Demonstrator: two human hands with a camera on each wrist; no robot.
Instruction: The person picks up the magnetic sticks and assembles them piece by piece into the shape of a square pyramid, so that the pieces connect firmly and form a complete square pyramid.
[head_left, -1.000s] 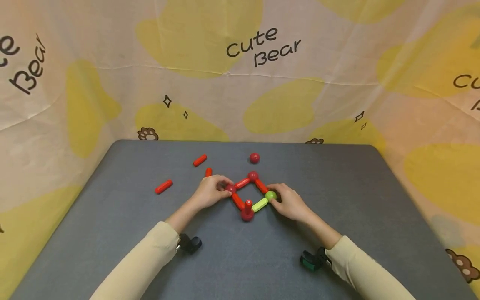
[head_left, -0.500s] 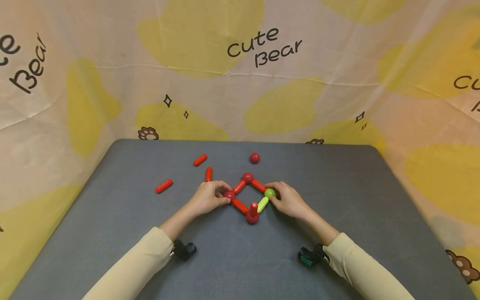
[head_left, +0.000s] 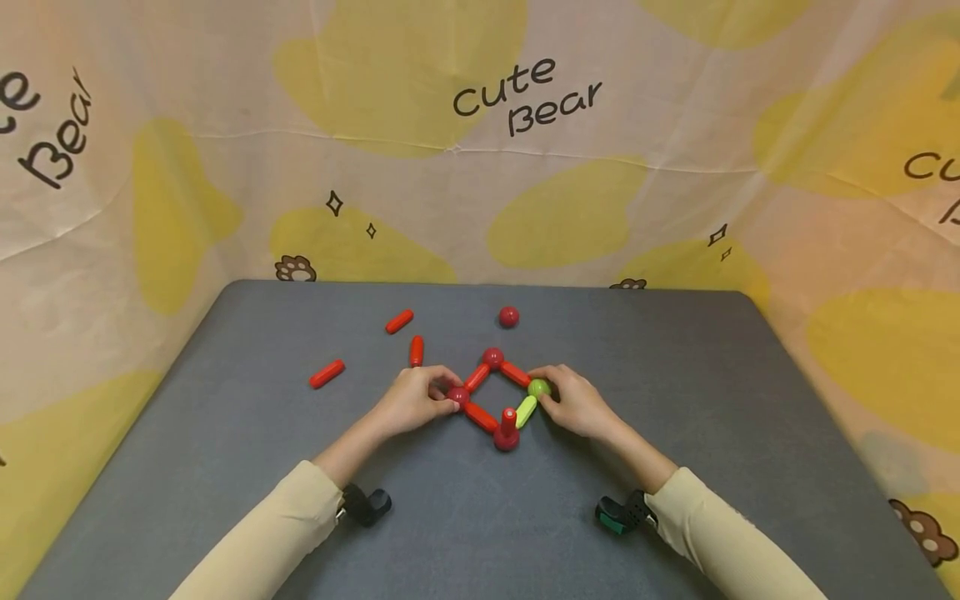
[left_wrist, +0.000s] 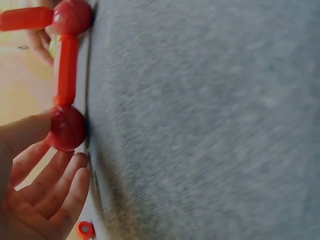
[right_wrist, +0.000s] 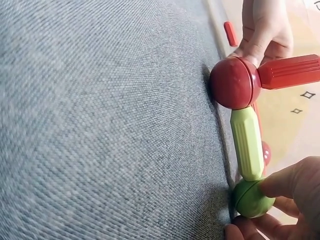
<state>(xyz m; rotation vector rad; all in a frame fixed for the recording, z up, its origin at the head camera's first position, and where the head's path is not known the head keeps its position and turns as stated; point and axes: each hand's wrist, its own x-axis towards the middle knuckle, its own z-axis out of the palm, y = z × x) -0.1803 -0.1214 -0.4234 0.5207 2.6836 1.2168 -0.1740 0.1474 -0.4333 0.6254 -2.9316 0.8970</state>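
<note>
A four-sided frame of balls and rods lies on the grey table. My left hand (head_left: 412,398) pinches the red ball (left_wrist: 67,128) at its left corner between thumb and fingers. At the right corner my right hand (head_left: 577,402) pinches the green ball (right_wrist: 253,198). A yellow-green rod (right_wrist: 247,144) runs from the green ball to the near red ball (head_left: 506,438), on which a red rod (head_left: 509,419) stands upright. Red rods form the other sides, one of them the near-left rod (left_wrist: 65,69). The far corner is another red ball (head_left: 492,358).
Three loose red rods lie left of the frame: one at the far left (head_left: 327,374), a second rod (head_left: 400,321) behind, and a third rod (head_left: 417,351) close by my left hand. A loose red ball (head_left: 508,317) sits beyond the frame. Printed cloth (head_left: 420,192) encloses the table's back and sides.
Both hands keep their grip on the corner balls. The frame has turned slightly and become squarer: its left corner came nearer, the far ball shifted left and the near ball shifted right.
</note>
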